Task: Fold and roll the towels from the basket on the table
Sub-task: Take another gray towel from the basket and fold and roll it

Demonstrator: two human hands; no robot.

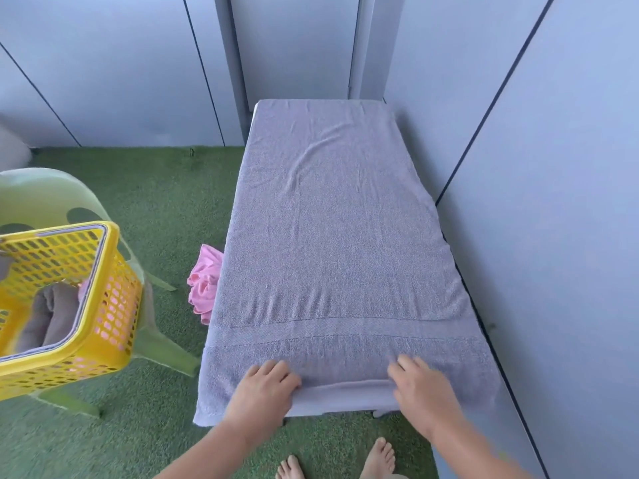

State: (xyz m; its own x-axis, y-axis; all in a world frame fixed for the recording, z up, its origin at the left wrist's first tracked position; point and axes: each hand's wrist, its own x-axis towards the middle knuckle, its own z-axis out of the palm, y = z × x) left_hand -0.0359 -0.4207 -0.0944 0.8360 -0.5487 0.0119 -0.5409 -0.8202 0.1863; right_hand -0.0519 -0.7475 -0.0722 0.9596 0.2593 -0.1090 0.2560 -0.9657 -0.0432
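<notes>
A large grey-lilac towel [332,236] lies spread flat over the whole narrow table, its near end hanging over the front edge. My left hand [264,388] rests on the near end left of centre, fingers bent over the towel's edge. My right hand [420,385] lies on the near end right of centre, fingers spread on the cloth. Between both hands a short stretch of the hem is turned up, showing a paler strip below. The yellow perforated basket [114,288] stands at the left with grey towels [52,316] inside.
The basket sits on a pale green plastic chair [45,195]. A pink cloth [204,281] hangs beside the table's left edge. Grey wall panels [553,202] close in the right side and back. Green artificial turf [155,209] covers the floor; bare feet [345,461] stand near the table.
</notes>
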